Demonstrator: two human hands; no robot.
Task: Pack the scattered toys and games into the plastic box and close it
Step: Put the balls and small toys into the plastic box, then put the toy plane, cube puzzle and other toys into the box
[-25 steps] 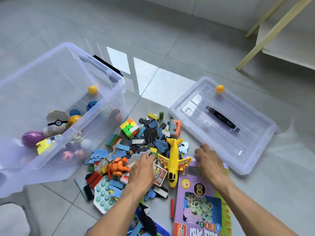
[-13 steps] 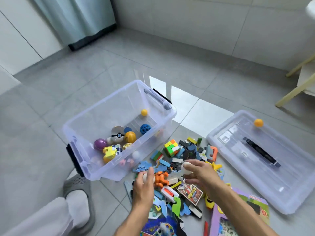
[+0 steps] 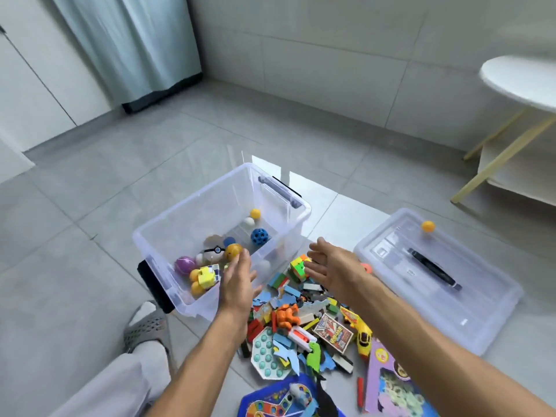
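The clear plastic box (image 3: 192, 206) stands open on the floor, with several balls and small toys inside, among them a white ball (image 3: 249, 221) near the far end. My left hand (image 3: 239, 279) hovers flat over the box's near right wall, fingers straight and empty. My right hand (image 3: 329, 264) is spread open above the toy pile (image 3: 304, 320), just right of the box, holding nothing. The pile has a colour cube (image 3: 298, 267), an orange figure (image 3: 287, 316), foam puzzle pieces and a yellow toy plane (image 3: 362, 332). The box's lid (image 3: 445, 281) lies flat to the right.
An orange ball (image 3: 427, 226) sits on the lid's far corner. A purple game box (image 3: 391, 383) and a blue board (image 3: 279, 398) lie nearest me. My slippered foot (image 3: 147, 326) is beside the box. A white table (image 3: 523, 82) stands at right.
Both hands lifted from the pile with small white balls, moved toward the box and opened. A white ball now lies in the box. My view rose and pulled back.
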